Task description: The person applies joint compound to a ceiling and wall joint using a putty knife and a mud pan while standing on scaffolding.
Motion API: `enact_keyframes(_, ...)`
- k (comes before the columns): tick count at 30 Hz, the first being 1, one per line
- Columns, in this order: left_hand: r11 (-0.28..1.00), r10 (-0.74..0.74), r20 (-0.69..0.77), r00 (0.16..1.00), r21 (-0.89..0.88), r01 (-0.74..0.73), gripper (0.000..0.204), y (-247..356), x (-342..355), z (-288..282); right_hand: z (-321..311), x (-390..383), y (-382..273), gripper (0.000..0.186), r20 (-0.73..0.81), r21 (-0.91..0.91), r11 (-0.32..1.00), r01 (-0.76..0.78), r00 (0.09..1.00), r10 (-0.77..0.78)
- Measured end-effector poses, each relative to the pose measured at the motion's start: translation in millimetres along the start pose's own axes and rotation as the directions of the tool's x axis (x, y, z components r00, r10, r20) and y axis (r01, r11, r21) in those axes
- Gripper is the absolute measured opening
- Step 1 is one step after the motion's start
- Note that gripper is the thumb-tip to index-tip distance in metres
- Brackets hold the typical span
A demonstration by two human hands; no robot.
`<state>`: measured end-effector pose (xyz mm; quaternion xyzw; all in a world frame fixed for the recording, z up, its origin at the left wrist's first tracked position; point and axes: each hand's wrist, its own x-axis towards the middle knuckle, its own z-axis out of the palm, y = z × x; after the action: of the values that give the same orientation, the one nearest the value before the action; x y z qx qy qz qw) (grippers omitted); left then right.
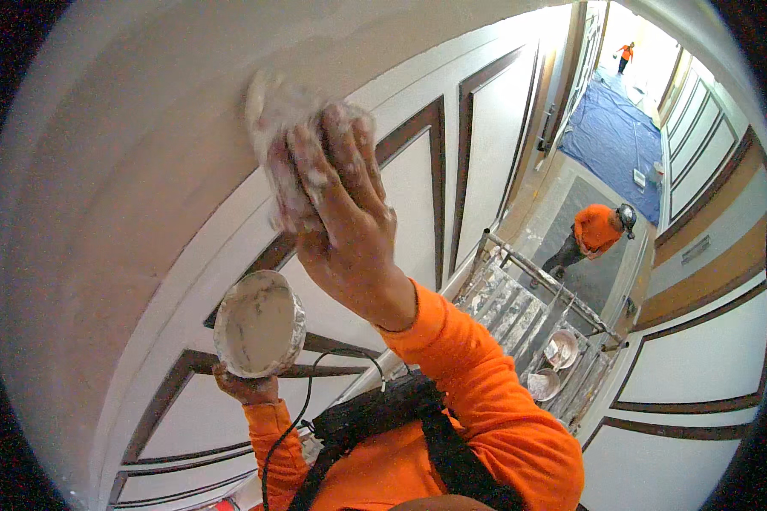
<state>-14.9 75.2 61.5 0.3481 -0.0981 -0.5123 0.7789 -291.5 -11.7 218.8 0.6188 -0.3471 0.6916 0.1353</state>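
My right hand (341, 183), smeared with white paste, presses a pale pad or rag (273, 115) against the beige plastered surface (153, 162) above the panelling. Motion blurs the pad, so I cannot tell its exact kind. Lower on the left, my left hand (245, 385) supports a round bowl (296, 328) from beneath, its outside crusted with white. Off-white paste (260, 315) coats the inside of the bowl. Both my arms wear orange sleeves, and a black cable (291, 426) loops in front of my chest.
White wall panels with dark brown trim (439, 170) run along beside me. Below right is a splattered scaffold platform (520, 315) with a rail and paste-covered containers (561, 349). A person in orange (596, 230) stands on the floor; another (627, 55) is far off, past a blue sheet (609, 128).
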Motion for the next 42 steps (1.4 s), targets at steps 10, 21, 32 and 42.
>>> enact_keyframes(10, 0.998, 0.068, -0.048, 0.997, 0.017, -0.067, 0.070, -9, 0, 0, -112, 82, 178, 0.034, 0.022, 0.564, 0.667, -0.488, 0.816, 0.578)
enact_keyframes(21, 0.993, -0.112, 0.065, 0.992, -0.034, 0.114, 0.072, -4, 4, 0, -83, 62, 102, 0.052, -0.088, -0.094, 0.887, -0.452, 0.891, 0.444)
enact_keyframes(32, 0.983, -0.155, -0.037, 0.987, 0.092, 0.158, 0.069, -7, 24, 2, -67, 42, 56, 0.054, -0.009, 0.007, 0.943, -0.332, 0.943, 0.332)
enact_keyframes(42, 0.986, -0.167, 0.173, 0.971, 0.008, 0.168, 0.069, -9, 12, 22, -47, 29, 16, 0.053, -0.029, 0.185, 0.975, -0.125, 0.991, 0.132)
